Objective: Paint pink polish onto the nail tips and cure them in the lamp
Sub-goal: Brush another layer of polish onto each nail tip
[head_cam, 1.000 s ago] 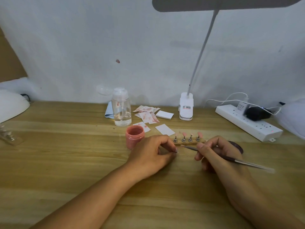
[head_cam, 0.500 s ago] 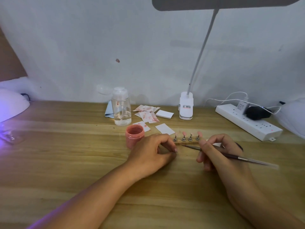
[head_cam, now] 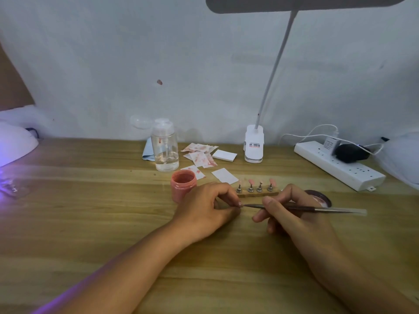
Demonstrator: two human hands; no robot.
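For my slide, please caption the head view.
Brush in right hand meets nail tip pinched by left hand, beside pink jar.

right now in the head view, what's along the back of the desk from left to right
white domed curing lamp glowing purple → clear plastic pump bottle → pink-stained paper wipes → white clip base of the desk lamp → white power strip

I'm getting a dim, flat picture with a cool cast. The one strong source is a violet glow from the white domed curing lamp [head_cam: 13,143] at nine o'clock. It tints the pale wooden tabletop [head_cam: 90,223] there and the forearm edge at seven. Shadows under the left hand [head_cam: 204,207] and right hand [head_cam: 292,214] are soft. The table's far edge bows toward the frame sides. The thin metal-handled brush [head_cam: 317,208] smears at its clear end.
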